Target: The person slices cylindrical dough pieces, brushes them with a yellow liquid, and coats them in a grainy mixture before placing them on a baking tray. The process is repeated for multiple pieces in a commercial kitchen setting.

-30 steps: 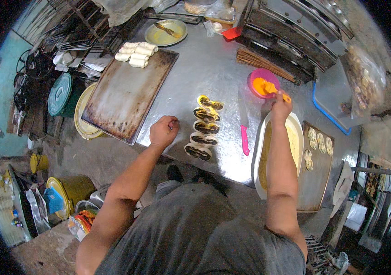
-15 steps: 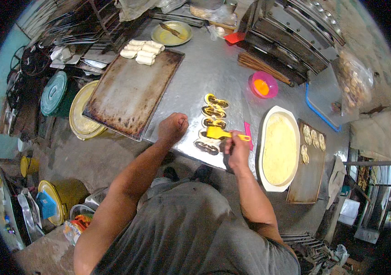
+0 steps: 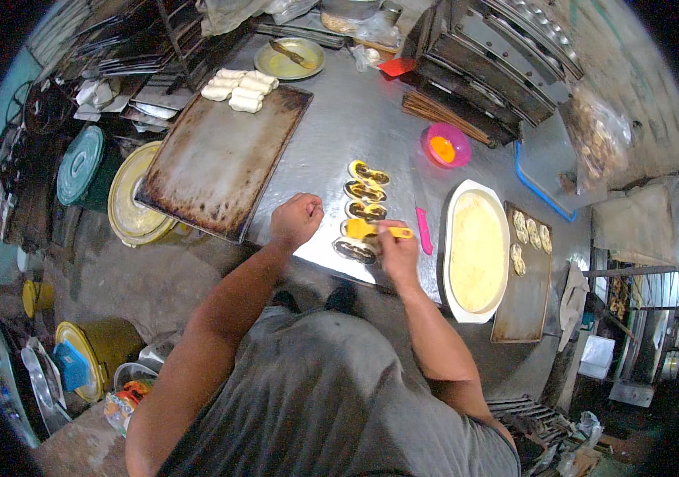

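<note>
My right hand (image 3: 397,253) grips the handle of a yellow pastry brush (image 3: 392,232). Its head lies on the fourth piece in a short column of filled dough pieces. The top dough piece (image 3: 369,172) and the two below it carry glossy yellow streaks over dark filling. Nearest me, the lowest dough piece (image 3: 355,251) looks dark and without yellow. My left hand (image 3: 298,219) is curled into a fist left of the column, by the table's near edge, with nothing visible in it. A pink-handled knife (image 3: 424,231) lies just right of the brush.
Right of the knife stands a white oval dish (image 3: 451,274) with a pale yellow layer, beside a baking tray (image 3: 518,310) with several twisted dough pieces. Behind is a pink bowl (image 3: 457,137) of orange liquid. A browned baking sheet (image 3: 220,159) with dough rolls (image 3: 245,99) lies left.
My right hand has drawn the brush a little to the left, onto the fourth piece, uncovering more of the knife. My left fist stays in place. The whole view has shifted slightly.
</note>
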### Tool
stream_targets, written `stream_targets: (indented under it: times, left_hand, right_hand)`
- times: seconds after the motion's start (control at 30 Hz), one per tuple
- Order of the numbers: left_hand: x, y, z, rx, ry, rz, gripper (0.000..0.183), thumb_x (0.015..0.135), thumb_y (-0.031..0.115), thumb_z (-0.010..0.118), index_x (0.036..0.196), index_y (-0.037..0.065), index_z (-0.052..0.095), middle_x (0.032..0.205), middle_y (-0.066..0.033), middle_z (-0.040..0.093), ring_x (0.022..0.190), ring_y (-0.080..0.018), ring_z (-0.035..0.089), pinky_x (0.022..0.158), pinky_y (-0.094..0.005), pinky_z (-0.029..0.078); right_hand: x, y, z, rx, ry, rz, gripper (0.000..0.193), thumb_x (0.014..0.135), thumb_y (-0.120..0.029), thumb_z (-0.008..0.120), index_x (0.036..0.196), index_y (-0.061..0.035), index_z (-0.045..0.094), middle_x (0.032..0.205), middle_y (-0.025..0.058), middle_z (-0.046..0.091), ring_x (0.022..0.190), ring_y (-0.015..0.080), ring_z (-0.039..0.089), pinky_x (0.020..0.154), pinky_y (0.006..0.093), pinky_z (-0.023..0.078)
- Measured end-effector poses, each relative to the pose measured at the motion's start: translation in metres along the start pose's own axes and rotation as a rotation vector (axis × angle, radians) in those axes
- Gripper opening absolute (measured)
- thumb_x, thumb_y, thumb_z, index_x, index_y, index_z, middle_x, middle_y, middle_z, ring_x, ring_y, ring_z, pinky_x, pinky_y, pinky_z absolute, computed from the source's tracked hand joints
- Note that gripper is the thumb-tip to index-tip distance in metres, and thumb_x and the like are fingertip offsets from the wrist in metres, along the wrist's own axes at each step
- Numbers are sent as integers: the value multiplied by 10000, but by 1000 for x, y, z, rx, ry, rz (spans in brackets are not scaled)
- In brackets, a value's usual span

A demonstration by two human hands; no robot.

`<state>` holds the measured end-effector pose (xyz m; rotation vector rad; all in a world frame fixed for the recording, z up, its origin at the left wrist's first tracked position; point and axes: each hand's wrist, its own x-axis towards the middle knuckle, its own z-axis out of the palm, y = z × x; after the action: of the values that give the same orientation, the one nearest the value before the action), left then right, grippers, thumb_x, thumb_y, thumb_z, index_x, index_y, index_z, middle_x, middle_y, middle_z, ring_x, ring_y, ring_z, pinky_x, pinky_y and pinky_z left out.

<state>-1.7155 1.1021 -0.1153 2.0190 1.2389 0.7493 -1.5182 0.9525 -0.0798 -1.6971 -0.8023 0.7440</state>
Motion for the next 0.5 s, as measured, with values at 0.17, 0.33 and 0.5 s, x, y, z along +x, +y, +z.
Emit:
stream_targets:
  times: [0.17, 0.33, 0.5]
  left_hand:
    - [0, -10, 1, 48, 45, 44, 160, 863, 231, 674, 983, 137, 726, 915, -87, 704, 834, -303, 704, 760, -432, 556]
    - [1, -8, 8, 84, 26, -10, 167, 878, 248, 684, 994, 134, 722, 950, -103, 717, 858, -314, 709, 777, -426, 560]
    - [0, 5, -1, 113, -45, -181, 196, 898, 288, 696, 1022, 140, 729, 1041, -124, 736, 922, -318, 722, 817, -425, 566]
  right_hand:
    - [-2, -3, -18, -248, -6, -6, 179, 972, -180, 644, 1020, -19, 705, 885, 80, 725, 827, 151, 659, 749, 335, 530]
    - [10, -4, -35, -162, 85, 16, 152, 955, -164, 633, 996, -33, 699, 846, 100, 730, 758, 172, 680, 697, 347, 538]
    - [18, -27, -16, -344, 5, -81, 174, 930, -186, 608, 968, -42, 697, 746, 161, 703, 669, 249, 701, 641, 379, 542]
